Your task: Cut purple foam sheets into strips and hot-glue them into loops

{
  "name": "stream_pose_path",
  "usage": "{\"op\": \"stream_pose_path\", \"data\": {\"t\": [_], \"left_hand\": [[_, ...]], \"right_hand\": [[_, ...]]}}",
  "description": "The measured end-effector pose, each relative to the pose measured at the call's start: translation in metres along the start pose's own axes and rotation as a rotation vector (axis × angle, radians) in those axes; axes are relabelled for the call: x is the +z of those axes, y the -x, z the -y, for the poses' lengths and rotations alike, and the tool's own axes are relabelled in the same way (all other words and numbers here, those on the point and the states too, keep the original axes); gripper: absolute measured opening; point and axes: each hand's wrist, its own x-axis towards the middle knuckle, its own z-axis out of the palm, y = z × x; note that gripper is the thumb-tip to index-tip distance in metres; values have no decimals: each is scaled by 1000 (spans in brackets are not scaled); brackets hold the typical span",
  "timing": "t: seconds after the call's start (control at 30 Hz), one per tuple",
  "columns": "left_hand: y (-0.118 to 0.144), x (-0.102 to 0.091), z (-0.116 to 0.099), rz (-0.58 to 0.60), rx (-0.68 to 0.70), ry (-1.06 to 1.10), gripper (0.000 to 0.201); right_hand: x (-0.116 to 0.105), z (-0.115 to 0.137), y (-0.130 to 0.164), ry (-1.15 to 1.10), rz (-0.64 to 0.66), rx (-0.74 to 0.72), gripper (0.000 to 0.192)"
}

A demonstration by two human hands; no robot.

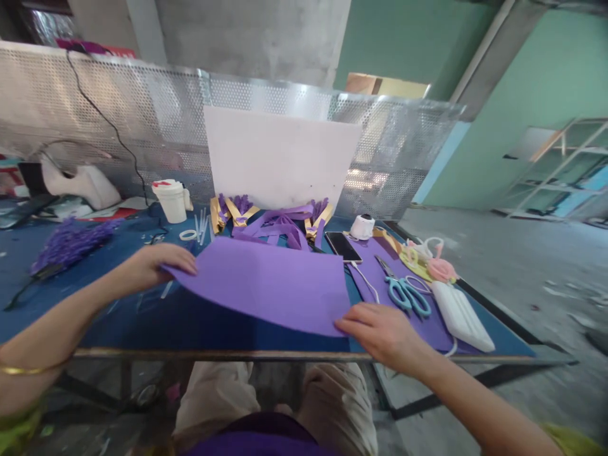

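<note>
While you look down at the bench, take stock as follows.

Item: purple sheet (266,282), foam or felt by the look of it, lying on the blue table (156,320) just in front of you, its near edge close to the table's front rail. It curves a little and the left corner stands off the surface, so you should judge it light, soft and floppy rather than stiff. It looks matte, not slippery; it should not break, though it may crease or dent if pinched hard.

Your left hand (154,266): fingers closed lightly over the sheet's left corner, holding it lifted.

Your right hand (380,329): fingers spread and flat, tips resting on the sheet's near right corner; nothing clasped.

Where to hold: the two opposite corners, as you have them, or the long edges. A single corner would probably let the rest sag and fold.

Nearby, right: scissors (406,292) on a second purple piece, a phone (342,246) with a white cable, a white roll (363,226), a pink flower (441,269), a white block (463,315).

Nearby, back: cut purple strips (280,225) with gold-backed pieces before a white board (280,158); a white cup (171,199).

Nearby, left: a purple fringed heap (69,244).
</note>
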Motion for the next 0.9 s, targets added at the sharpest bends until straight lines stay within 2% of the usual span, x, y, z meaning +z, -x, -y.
{"op": "stream_pose_path", "data": {"t": [0.1, 0.2, 0.27, 0.33, 0.4, 0.47, 0.5, 0.57, 0.67, 0.77, 0.83, 0.9], "left_hand": [[20, 28, 13, 109, -63, -126, 36], [28, 39, 14, 173, -155, -201, 52], [31, 38, 10, 201, -188, -216, 56], [33, 34, 3, 232, -209, -231, 58], [35, 32, -6, 263, -221, -260, 61], [38, 34, -19, 269, -224, -299, 61], [40, 38, -26, 259, -221, -320, 61], [40, 52, -41, 234, -195, -358, 61], [36, 85, -62, 201, -106, -369, 64], [27, 118, -75, 175, 13, -327, 68], [19, 134, -79, 143, 92, -305, 57], [11, 144, -80, 98, 171, -301, 44]], "right_hand": [[12, 9, -4, -78, 204, 16, 30], [1, -1, -24, -326, 376, 120, 18], [-11, -17, -44, -589, 407, 219, 21], [-18, -35, -68, -714, 306, 326, 33], [-17, -51, -98, -579, 59, 409, 32], [-9, -59, -130, -516, 9, 373, 29], [-3, -61, -146, -545, 48, 377, 29], [13, -61, -176, -618, 255, 415, 33], [41, -56, -214, -612, 383, 453, 44], [63, -58, -241, -531, 435, 530, 52], [69, -68, -256, -464, 423, 585, 54], [66, -85, -269, -375, 344, 661, 55]]}}
